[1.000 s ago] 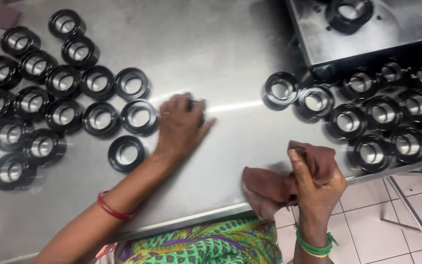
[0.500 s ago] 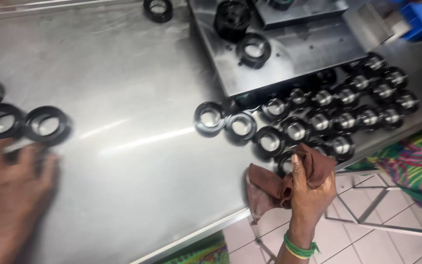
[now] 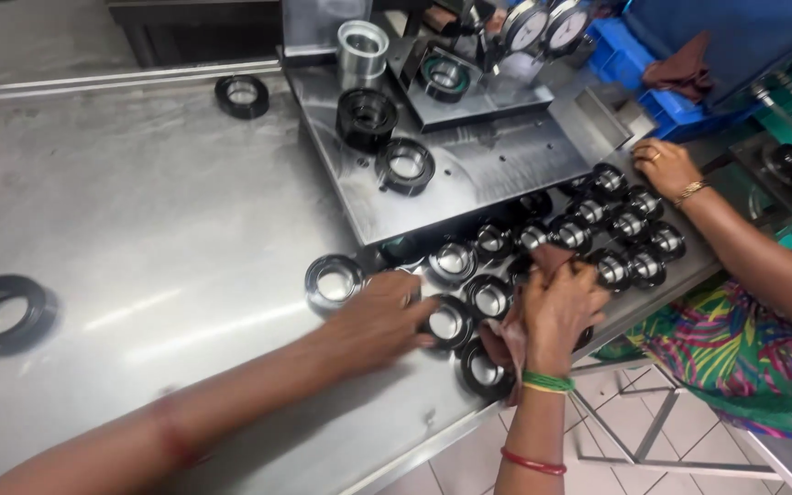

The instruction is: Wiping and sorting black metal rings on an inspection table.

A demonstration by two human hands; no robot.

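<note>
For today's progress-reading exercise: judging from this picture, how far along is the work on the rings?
Done: hard to tell; one ring lies apart at the table's left edge. In hand: the left hand reaches a ring in the cluster, while the right hand grips a brown cloth. Left: many rings are grouped by the metal fixture, where a co-worker's hand rests.

A: Where's the cam sitting?
B: Just one, head-mounted, looking steeply down and close over the shiny steel worktable (image 3: 139,229), tilted toward its right edge. No second view.
</note>
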